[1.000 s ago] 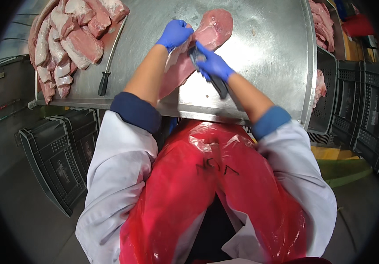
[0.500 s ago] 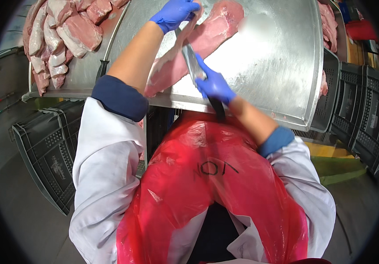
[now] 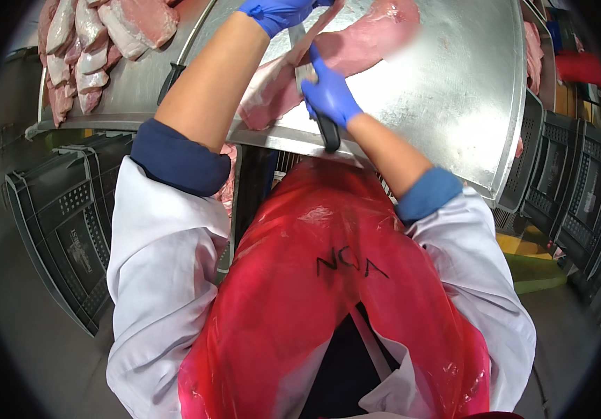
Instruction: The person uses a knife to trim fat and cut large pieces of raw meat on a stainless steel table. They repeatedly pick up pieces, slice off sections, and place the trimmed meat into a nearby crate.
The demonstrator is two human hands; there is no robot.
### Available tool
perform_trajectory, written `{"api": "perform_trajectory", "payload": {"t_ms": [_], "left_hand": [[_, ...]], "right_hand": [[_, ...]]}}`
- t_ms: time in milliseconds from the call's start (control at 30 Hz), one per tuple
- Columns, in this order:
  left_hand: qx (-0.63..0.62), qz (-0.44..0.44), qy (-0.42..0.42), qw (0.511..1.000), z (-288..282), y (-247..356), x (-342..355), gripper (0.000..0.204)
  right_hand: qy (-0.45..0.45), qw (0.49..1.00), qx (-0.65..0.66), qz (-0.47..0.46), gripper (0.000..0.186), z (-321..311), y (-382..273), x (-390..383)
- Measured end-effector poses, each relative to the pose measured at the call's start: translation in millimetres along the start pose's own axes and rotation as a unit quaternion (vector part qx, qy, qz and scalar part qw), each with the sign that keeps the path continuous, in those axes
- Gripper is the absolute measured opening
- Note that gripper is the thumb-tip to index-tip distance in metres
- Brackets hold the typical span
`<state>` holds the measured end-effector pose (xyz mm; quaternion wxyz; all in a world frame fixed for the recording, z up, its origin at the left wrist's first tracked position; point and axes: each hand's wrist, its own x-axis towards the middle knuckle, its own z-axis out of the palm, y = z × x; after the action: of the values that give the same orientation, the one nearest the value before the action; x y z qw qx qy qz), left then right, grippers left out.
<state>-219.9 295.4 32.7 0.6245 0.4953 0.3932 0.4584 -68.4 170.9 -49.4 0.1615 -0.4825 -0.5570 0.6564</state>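
My left hand (image 3: 279, 11), in a blue glove at the top edge, is closed on a thin strip (image 3: 327, 19) of the meat and holds it raised; its fingertips are partly cut off by the frame. A long pink piece of meat (image 3: 363, 45) lies slantwise on the metal tray table (image 3: 426, 105). My right hand (image 3: 333, 94), also blue-gloved, grips the black handle of a knife (image 3: 327, 133), thumb stretched along towards the blade. The blade points away from me and lies between the lifted strip and the main piece, partly hidden by the meat.
Several meat pieces (image 3: 91, 42) are heaped at the far left. Near them lies a black-handled tool (image 3: 170, 81) with a long thin shaft. Dark plastic crates (image 3: 70, 230) stand at left, more crates (image 3: 566, 174) at right. More meat (image 3: 533, 56) sits beyond the table's right edge.
My view has shifted, and the table sits higher in it. Both hands appear farther up, the knife with them. The strip stands more apart from the main piece.
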Motion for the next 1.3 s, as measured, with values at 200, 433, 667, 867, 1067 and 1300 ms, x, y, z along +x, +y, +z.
{"api": "perform_trajectory", "payload": {"t_ms": [200, 433, 667, 867, 1067, 1300], "left_hand": [[-0.198, 0.036, 0.031, 0.979, -7, 31, -40, 0.005], [-0.19, 0.111, 0.017, 0.975, -38, 82, -100, 0.005], [-0.186, 0.103, 0.115, 0.97, -10, 102, -113, 0.01], [-0.174, 0.177, 0.21, 0.946, -14, 130, -159, 0.006], [-0.12, 0.223, 0.205, 0.945, -32, 152, -181, 0.006], [-0.086, 0.241, 0.21, 0.944, 0, 186, -208, 0.007]], "right_hand": [[-0.004, 0.997, -0.056, -0.05, 0.073, 32, 19, -34], [-0.035, 0.964, -0.219, -0.143, 0.074, 70, 55, -48], [-0.011, 0.996, -0.076, -0.036, 0.077, 91, 12, 13], [0.025, 0.953, -0.201, -0.227, 0.074, 128, 44, 26], [-0.039, 0.978, -0.15, -0.141, 0.076, 151, 58, -35], [0.086, 0.982, -0.11, -0.124, 0.088, 177, 32, 43]]}}
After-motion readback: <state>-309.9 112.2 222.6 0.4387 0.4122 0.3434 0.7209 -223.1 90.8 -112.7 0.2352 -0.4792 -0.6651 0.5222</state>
